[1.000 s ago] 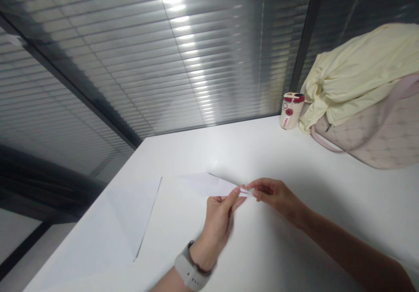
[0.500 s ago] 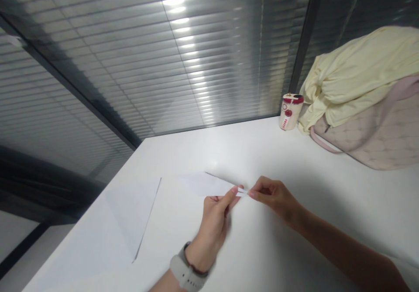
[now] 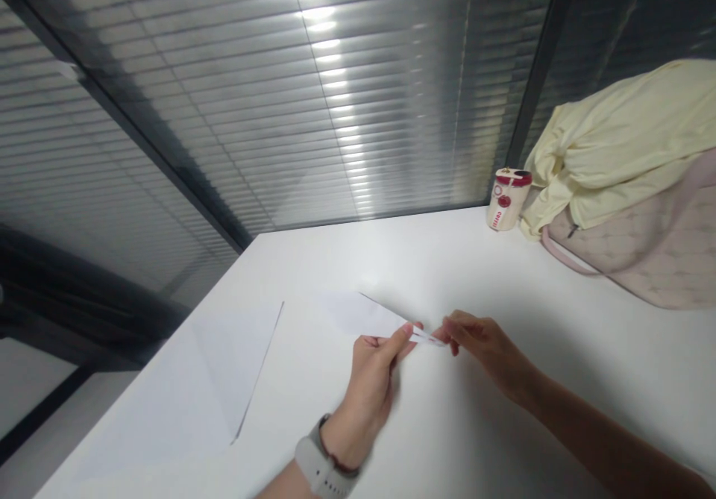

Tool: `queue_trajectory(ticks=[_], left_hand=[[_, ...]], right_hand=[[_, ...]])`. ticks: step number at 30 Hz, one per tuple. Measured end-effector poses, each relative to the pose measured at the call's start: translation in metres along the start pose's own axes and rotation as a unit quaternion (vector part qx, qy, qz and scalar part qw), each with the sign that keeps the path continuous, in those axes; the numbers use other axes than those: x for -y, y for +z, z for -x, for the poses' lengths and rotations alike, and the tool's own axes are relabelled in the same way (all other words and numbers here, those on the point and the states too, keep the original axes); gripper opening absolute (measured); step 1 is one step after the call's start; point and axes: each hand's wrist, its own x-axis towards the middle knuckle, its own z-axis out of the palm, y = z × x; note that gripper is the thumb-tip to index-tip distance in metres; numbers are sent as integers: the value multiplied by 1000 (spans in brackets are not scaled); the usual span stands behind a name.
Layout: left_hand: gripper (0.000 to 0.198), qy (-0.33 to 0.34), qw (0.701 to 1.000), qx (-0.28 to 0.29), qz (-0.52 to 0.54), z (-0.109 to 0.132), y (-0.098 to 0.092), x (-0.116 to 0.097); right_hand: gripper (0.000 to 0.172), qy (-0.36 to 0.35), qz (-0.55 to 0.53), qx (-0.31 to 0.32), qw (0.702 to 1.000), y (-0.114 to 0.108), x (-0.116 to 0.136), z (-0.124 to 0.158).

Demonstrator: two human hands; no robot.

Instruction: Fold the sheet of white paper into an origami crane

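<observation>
The left grip [image 3: 369, 387] pinched the light folded paper [image 3: 358, 314]; the right grip [image 3: 481, 353] nipped its narrow tip [image 3: 432, 338]. The crease [image 3: 388, 320] offered the firmest hold.

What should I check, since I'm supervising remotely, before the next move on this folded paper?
1. Left hand holding the folded white paper: ok, gripped near its narrow end.
2. Right hand secure on the paper's pointed tip: cannot tell; the fingertips are at it, but a firm pinch is hard to see.
3. Creases sharp: cannot tell; white paper on a white table.
4. Larger white paper sheet away from the hands: ok, it lies apart to the left.
5. Red-lidded cup away from the hands: ok, it stands well beyond them.
</observation>
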Motion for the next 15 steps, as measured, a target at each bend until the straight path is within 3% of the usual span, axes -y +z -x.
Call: queue_trajectory(ticks=[2, 8, 15], left_hand=[[24, -1, 1000, -13, -6, -1, 0, -1], [23, 10, 1000, -22, 4, -4, -3, -1], [27, 3, 1000, -25, -16, -3, -4, 4]], right_hand=[[47, -8, 22, -11, 1000, -3, 0, 0], [20, -74, 114, -23, 991, -5, 3, 4], [17, -137, 151, -51, 978, 0, 1, 7]])
